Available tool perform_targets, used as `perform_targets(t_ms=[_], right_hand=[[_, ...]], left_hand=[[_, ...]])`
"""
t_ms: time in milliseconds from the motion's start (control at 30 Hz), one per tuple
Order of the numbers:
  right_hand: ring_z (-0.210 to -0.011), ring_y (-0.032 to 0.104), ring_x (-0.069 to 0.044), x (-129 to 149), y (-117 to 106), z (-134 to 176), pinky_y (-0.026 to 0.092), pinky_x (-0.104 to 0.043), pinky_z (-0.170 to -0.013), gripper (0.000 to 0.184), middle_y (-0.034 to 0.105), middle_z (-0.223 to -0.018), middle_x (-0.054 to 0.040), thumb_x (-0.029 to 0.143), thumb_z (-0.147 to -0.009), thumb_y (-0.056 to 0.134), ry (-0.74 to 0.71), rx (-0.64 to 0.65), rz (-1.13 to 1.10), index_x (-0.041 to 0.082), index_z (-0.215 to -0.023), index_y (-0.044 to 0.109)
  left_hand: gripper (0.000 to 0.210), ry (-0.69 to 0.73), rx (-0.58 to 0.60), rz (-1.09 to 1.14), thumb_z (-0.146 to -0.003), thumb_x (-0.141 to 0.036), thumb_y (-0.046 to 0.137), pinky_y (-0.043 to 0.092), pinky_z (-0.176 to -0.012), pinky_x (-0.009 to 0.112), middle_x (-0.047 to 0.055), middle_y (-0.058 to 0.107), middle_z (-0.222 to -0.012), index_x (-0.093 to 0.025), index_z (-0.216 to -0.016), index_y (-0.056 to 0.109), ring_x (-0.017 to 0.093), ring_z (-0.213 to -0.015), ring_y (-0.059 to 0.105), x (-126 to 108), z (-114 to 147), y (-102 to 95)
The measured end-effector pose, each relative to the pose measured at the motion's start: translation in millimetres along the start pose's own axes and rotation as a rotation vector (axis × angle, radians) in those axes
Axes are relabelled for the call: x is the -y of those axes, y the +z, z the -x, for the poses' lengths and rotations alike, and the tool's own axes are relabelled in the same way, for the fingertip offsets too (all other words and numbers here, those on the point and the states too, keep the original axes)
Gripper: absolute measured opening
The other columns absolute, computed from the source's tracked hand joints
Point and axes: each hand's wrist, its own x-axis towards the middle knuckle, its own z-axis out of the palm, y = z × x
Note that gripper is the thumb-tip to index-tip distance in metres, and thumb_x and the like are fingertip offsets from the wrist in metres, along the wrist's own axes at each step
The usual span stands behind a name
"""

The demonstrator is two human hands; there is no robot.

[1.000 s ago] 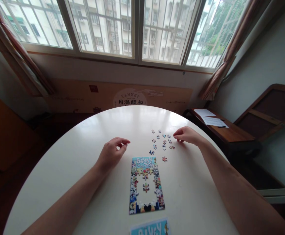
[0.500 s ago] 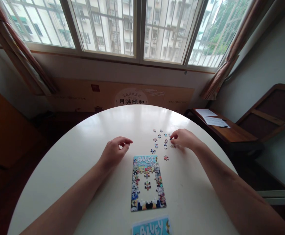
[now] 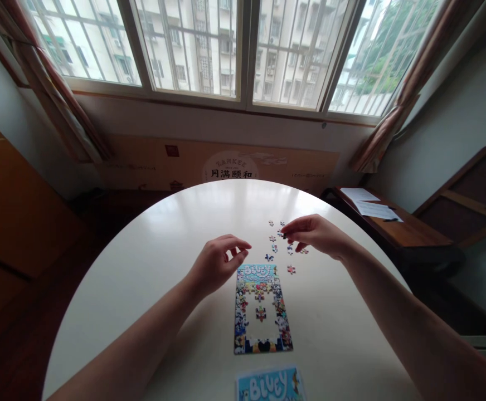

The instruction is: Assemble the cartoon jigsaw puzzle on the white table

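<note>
A small dark jigsaw piece (image 3: pixel 285 236) is pinched between the fingertips of my right hand (image 3: pixel 312 236), above several loose puzzle pieces. My left hand (image 3: pixel 220 259) hovers just beyond the upper left corner of the partly filled jigsaw puzzle (image 3: pixel 240 326). Its thumb and fingers are curved and apart, with nothing seen between them. The puzzle's border is filled in, and a joined bit (image 3: pixel 261 313) lies inside its bare middle. A red-toned loose piece (image 3: pixel 291 269) rests right of the puzzle's top, and a dark blue piece (image 3: pixel 269 257) lies just above it.
Both arms reach over a round white table (image 3: pixel 142 267). A blue "Bluey" picture sheet or box (image 3: pixel 268 384) lies at the near edge, cut off by the frame. A wooden side table with papers (image 3: pixel 377 210) stands at the right, below the barred window (image 3: pixel 193 50).
My right hand has moved left over the loose pieces with the dark piece in its fingertips. My left hand has come right, its thumb and fingers parting. The view has shifted slightly.
</note>
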Motion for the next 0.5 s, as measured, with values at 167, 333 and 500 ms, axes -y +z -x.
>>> perform_targets(t_ms=[167, 333, 500], right_hand=[[-0.079, 0.073, -0.018, 28, 42, 30, 0.063, -0.029, -0.059, 0.027, 0.077, -0.088, -0.0064, 0.023, -0.074, 0.075, -0.003, 0.097, -0.319, 0.019, -0.100, 0.079], [-0.076, 0.073, -0.016, 21, 61, 40, 0.064, -0.029, -0.061, 0.028, 0.076, -0.092, -0.0061, 0.022, -0.076, 0.076, 0.011, 0.075, -0.369, 0.018, -0.104, 0.076], [-0.081, 0.074, -0.019, 10, 66, 40, 0.064, -0.030, -0.061, 0.034, 0.077, -0.093, -0.0075, 0.027, -0.077, 0.079, 0.046, 0.097, -0.364, 0.018, -0.110, 0.075]], left_hand=[[0.019, 0.023, 0.110, 0.134, -0.088, -0.032, 0.070, 0.051, -0.053, 0.021, 0.007, 0.076, -0.086, -0.016, -0.093, 0.079, 0.011, -0.066, 0.064, -19, 3, 2.8], [0.015, 0.026, 0.170, 0.205, -0.086, -0.029, 0.073, 0.048, -0.052, 0.019, 0.007, 0.076, -0.080, -0.015, -0.087, 0.079, 0.011, -0.066, 0.064, -23, 3, 3.1], [0.015, 0.020, 0.189, 0.212, -0.086, -0.027, 0.072, 0.046, -0.052, 0.019, 0.006, 0.075, -0.078, -0.015, -0.085, 0.079, 0.010, -0.064, 0.062, -22, 2, 3.2]])
